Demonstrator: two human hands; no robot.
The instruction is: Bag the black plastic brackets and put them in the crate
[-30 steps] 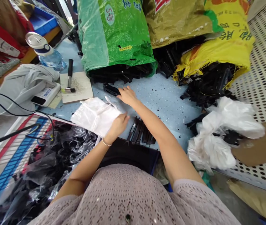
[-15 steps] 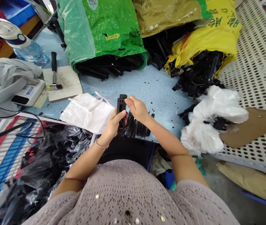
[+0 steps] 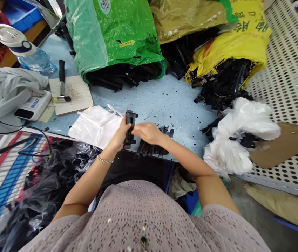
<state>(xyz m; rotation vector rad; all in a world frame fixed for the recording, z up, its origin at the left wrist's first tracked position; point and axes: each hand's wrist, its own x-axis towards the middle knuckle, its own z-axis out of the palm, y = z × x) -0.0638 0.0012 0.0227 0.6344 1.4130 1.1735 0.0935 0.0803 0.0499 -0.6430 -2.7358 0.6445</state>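
Observation:
My left hand (image 3: 120,135) grips a long black plastic part (image 3: 130,120) with a slot down its middle, held upright near the table's front edge. Beside its right edge is my right hand (image 3: 149,133), fingers bent and pressed together, the tips at or touching the part. Whatever those fingertips pinch, if anything, is hidden. Under and beside my right hand lies a row of similar black plastic parts (image 3: 162,147). A flat white plastic bag (image 3: 93,126) rests on the table just left of my left hand.
A green sack (image 3: 130,31) and a yellow sack (image 3: 230,45) spill black parts onto the blue table (image 3: 175,92). At left are a hammer (image 3: 62,78) on a board (image 3: 78,99), and a water bottle (image 3: 33,57). Crumpled white bags (image 3: 228,150) and a perforated panel (image 3: 288,87) stand right.
My left hand has moved slightly left and down, tilting the black part. My right hand has dropped from the part's top end to beside its middle.

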